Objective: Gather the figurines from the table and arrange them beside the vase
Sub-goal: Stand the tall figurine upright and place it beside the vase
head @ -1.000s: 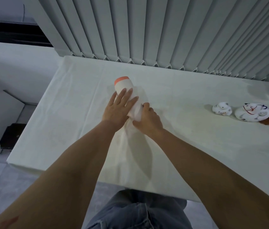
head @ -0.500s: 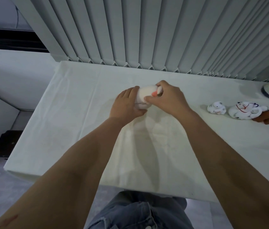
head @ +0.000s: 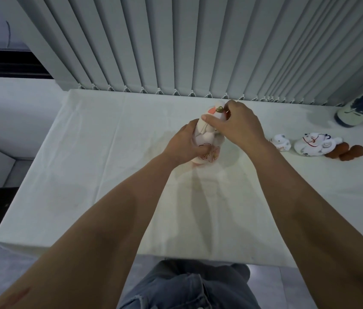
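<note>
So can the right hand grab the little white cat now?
Probably not right away. The right hand is busy gripping the top of the tall white figurine, with the left hand on its lower part. The little white cat sits just right of it, nothing between, so once freed, likely yes.

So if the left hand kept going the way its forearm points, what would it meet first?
It already grips the white figurine. Past that, the left hand would likely meet the right hand on the figurine's top, then the blinds; depth is unclear.

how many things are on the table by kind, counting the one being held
White figurines: 3 (held one, small one, larger one)
Brown figurines: 2 ()
Blue-and-white vase: 1
Total: 6
</note>
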A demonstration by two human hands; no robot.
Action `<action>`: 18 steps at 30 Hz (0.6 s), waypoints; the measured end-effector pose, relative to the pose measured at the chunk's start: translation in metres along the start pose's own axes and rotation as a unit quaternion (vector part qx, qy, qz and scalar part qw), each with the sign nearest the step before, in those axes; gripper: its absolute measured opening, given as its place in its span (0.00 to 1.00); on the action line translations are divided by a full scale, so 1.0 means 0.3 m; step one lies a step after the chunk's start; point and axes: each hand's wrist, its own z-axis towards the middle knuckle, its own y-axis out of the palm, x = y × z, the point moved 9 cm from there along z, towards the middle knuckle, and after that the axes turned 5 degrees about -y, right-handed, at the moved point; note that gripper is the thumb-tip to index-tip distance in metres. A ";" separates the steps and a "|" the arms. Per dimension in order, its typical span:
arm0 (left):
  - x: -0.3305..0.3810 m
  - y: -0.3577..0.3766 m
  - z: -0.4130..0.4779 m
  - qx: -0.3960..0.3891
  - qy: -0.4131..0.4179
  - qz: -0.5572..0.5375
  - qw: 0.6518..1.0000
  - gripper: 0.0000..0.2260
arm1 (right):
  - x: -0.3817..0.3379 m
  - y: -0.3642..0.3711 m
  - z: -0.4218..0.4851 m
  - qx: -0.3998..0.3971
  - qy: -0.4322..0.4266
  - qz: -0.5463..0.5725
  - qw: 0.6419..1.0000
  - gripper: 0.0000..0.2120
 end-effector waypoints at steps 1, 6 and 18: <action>-0.007 -0.002 0.003 -0.004 -0.006 -0.002 1.000 0.32 | 0.015 0.001 0.000 -0.004 0.012 0.032 0.999 0.28; -0.027 0.000 0.004 -0.024 -0.018 -0.008 1.000 0.36 | 0.159 0.011 -0.027 0.010 0.088 0.213 0.973 0.21; -0.071 0.036 -0.015 -0.012 -0.062 -0.086 0.994 0.37 | 0.226 0.313 -0.112 -0.184 0.041 0.185 0.964 0.38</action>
